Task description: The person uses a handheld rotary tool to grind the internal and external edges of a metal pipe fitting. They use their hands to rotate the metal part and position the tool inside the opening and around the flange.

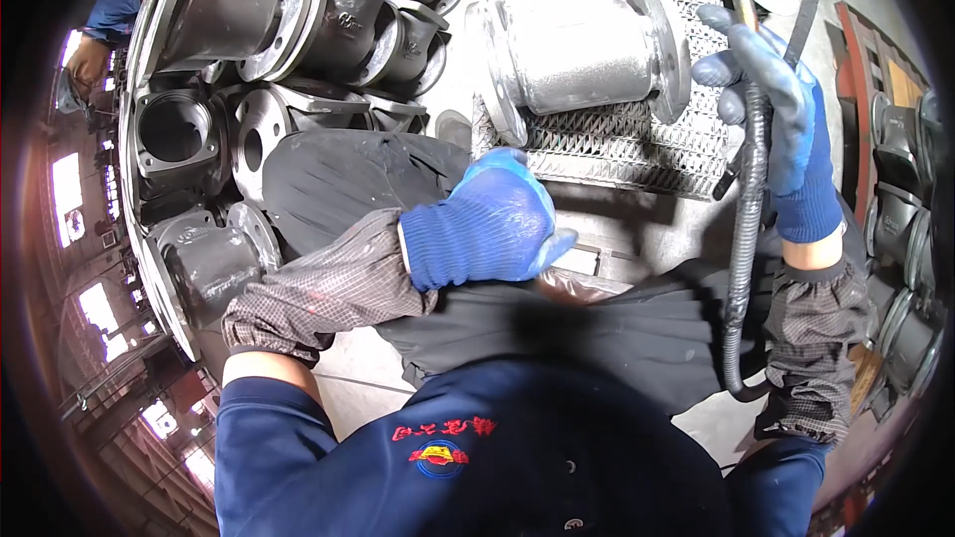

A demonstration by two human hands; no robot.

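My left hand (492, 221), in a blue knitted work glove, rests over my lap by the knee. Its fingers bend down out of sight and the thumb points aside; anything under them is hidden. My right hand (781, 104), gloved the same, is raised at the right, its fingers curled around a dark ribbed flexible hose (744, 268) where it meets a slim metal pipe. A dark flat bar (802, 25) slants behind that hand; whether I grip it too is unclear. Ahead, left of the right hand, a silver-grey cast flanged valve body (572, 35) lies on a metal mesh stand (676, 154).
At left, several grey flanged castings (343, 25) are piled inside a round-edged container (139, 164). More castings (900, 224) stand at the far right beside a red frame (856, 89). Another person's hand (85, 70) shows at the upper left.
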